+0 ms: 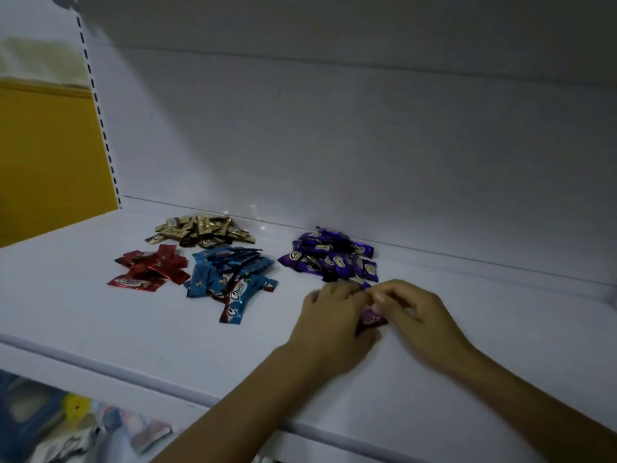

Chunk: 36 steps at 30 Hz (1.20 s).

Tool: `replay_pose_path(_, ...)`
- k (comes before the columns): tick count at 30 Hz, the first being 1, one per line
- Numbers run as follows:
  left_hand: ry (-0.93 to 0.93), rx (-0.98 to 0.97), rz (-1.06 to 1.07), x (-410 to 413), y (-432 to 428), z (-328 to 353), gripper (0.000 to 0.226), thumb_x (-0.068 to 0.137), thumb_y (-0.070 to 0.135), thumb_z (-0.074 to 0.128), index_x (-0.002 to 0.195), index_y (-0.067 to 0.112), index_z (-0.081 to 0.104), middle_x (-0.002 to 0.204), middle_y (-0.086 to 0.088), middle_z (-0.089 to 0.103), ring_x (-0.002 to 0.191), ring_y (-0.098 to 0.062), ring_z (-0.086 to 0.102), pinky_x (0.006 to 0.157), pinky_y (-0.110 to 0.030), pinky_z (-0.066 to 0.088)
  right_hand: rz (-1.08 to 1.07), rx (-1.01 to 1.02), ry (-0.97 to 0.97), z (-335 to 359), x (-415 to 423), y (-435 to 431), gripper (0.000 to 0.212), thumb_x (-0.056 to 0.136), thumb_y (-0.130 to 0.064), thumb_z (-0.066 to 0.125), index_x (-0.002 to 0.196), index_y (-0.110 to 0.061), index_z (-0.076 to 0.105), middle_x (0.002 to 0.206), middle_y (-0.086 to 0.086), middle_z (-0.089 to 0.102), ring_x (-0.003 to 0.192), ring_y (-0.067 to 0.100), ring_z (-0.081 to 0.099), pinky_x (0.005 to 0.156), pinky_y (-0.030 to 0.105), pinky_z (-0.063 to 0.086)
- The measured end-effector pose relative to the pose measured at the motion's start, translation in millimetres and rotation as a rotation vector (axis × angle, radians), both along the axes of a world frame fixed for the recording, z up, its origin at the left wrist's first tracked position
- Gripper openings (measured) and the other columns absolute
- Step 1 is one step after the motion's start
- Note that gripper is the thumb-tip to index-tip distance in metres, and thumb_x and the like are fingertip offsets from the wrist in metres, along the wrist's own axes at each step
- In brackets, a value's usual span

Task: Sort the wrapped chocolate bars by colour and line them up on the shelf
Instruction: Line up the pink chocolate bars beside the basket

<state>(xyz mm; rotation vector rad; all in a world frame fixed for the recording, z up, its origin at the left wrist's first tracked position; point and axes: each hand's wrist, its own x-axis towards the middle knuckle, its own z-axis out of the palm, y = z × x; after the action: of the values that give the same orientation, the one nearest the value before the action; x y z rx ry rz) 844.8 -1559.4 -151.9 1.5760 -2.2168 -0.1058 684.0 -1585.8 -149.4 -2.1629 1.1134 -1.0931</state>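
White metal shelf (100, 315) carries everything. No box or tray is in sight, so the shelf itself is the holder, with four loose heaps sorted by colour toward its back. Blue heap (227, 275) sits in the middle, purple heap (330, 257) to its right against the back wall, gold heap (200, 230) behind the blue, and red heap (150, 267) furthest left. None is lined up yet; the bars lie crossed and overlapping. Below the front edge, at lower left, a lower level holds packets (147, 432) too blurred to name.

Left hand (334, 315) and right hand (417, 312) meet just in front of the purple heap. Between them is one purple bar (372, 320), low over the shelf or on it; I cannot tell which. Left hand pinches its near end, and the right hand's fingers curl onto the other end, though blur hides the exact contact.

Bar will likely handle as light, its foil wrapper slick and crinkly, the chocolate inside stiff but apt to snap if bent. Crimped end flaps look flimsy, so the long sides of the body, thumb against fingers, seem the surer hold for setting it straight. Heaps would probably slide apart at a nudge, so lifting bars singly looks safer than raking.
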Motion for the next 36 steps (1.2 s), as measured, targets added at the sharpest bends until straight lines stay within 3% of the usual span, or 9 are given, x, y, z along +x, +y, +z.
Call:
replay_pose_path(2, -0.085, 0.041, 0.127, -1.0, -1.9, 0.1, 0.063, 0.086, 0.062, 0.05, 0.141, 0.036, 0.035, 0.151, 0.002, 0.029, 0.14, -0.027, 0.023, 0.113, -0.047, 0.02, -0.037, -0.038, -0.01, -2.1, -2.7, -1.8, 0.014, 0.093, -0.015, 0.056, 0.095, -0.021, 0.068, 0.094, -0.01, 0.068, 0.088, 0.0, 0.062, 0.075, 0.009, 0.045)
replay_pose_path(5, -0.205, 0.096, 0.181, -2.4, 0.4, -2.4, 0.059, 0.089, 0.068, 0.035, 0.137, 0.035, 0.041, 0.143, -0.001, 0.039, 0.131, -0.029, 0.033, 0.103, -0.047, 0.028, -0.071, -0.014, -0.006, -5.3, -8.4, -2.7, 0.014, 0.094, -0.018, 0.055, 0.094, -0.019, 0.069, 0.093, -0.01, 0.068, 0.085, -0.001, 0.06, 0.072, 0.008, 0.043)
replay_pose_path(10, -0.354, -0.102, 0.041, -2.2, -8.4, 4.8, 0.048, 0.096, 0.056, 0.036, 0.135, 0.028, 0.044, 0.126, -0.006, 0.052, 0.115, -0.029, 0.045, 0.081, -0.037, 0.044, -0.043, 0.02, -0.013, -6.8, -9.2, -0.1, 0.016, 0.094, -0.02, 0.054, 0.092, -0.016, 0.069, 0.085, -0.004, 0.07, 0.08, 0.005, 0.062, 0.071, 0.018, 0.047)
replay_pose_path(16, -0.506, -0.287, -0.116, 5.7, -31.1, 11.7, 0.044, 0.101, 0.031, 0.039, 0.144, 0.026, 0.032, 0.115, -0.007, 0.058, 0.099, -0.031, 0.058, 0.063, -0.033, 0.038, -0.101, -0.001, -0.095, -2.6, -10.9, 0.3, 0.011, 0.094, -0.021, 0.055, 0.099, -0.022, 0.064, 0.091, -0.012, 0.067, 0.083, -0.003, 0.06, 0.069, 0.006, 0.042)
replay_pose_path(20, -0.132, -0.223, -0.195, 12.5, -44.1, 16.5, 0.036, 0.097, 0.025, 0.051, 0.133, 0.021, 0.051, 0.114, -0.007, 0.066, 0.097, -0.028, 0.062, 0.076, -0.034, 0.048, -0.157, 0.037, -0.24, -0.3, -13.9, 0.4, 0.02, 0.091, -0.024, 0.058, 0.111, -0.022, 0.057, 0.095, -0.01, 0.064, 0.081, -0.006, 0.058, 0.069, 0.003, 0.041)
replay_pose_path(25, 0.36, -0.21, -0.091, 23.3, -42.6, 21.5, 0.025, 0.097, 0.02, 0.054, 0.119, 0.013, 0.062, 0.097, -0.002, 0.071, 0.071, -0.013, 0.062, 0.06, -0.011, 0.045, -0.13, 0.067, -0.249, -3.3, -14.0, 0.8, 0.011, 0.089, -0.027, 0.061, 0.098, -0.024, 0.056, 0.087, -0.012, 0.062, 0.075, -0.01, 0.055, 0.067, 0.003, 0.041)
replay_pose_path(28, 0.513, -0.162, -0.031, 32.3, -36.3, 22.9, 0.022, 0.097, 0.02, 0.055, 0.115, 0.013, 0.063, 0.087, 0.001, 0.068, 0.065, -0.007, 0.063, 0.054, -0.014, 0.048, -0.016, 0.02, -0.001, -3.9, -12.9, -0.9, 0.009, 0.086, -0.025, 0.067, 0.082, -0.02, 0.06, 0.079, -0.009, 0.063, 0.073, -0.002, 0.057, 0.066, 0.008, 0.041)
replay_pose_path(33, 0.769, -0.064, -0.006, 48.2, -22.9, 25.3, 0.014, 0.097, 0.018, 0.053, 0.107, 0.013, 0.062, 0.068, 0.006, 0.061, 0.047, 0.002, 0.053, 0.046, -0.013, 0.041, 0.12, -0.09, 0.356, 0.9, 8.9, -10.2, 0.041, 0.088, -0.038, 0.063, 0.127, -0.029, 0.055, 0.11, -0.011, 0.055, 0.096, 0.002, 0.047, 0.085, 0.023, 0.041)
replay_pose_path(36, 1.032, 0.079, -0.008, 51.8, -15.5, 28.7, 0.014, 0.099, 0.018, 0.048, 0.103, 0.012, 0.061, 0.059, 0.002, 0.06, 0.047, -0.007, 0.052, 0.042, -0.019, 0.04, 0.195, -0.186, 0.527, 6.5, 24.3, -15.4, 0.033, 0.091, -0.038, 0.058, 0.123, -0.029, 0.061, 0.105, -0.006, 0.054, 0.099, 0.009, 0.045, 0.084, 0.024, 0.036)
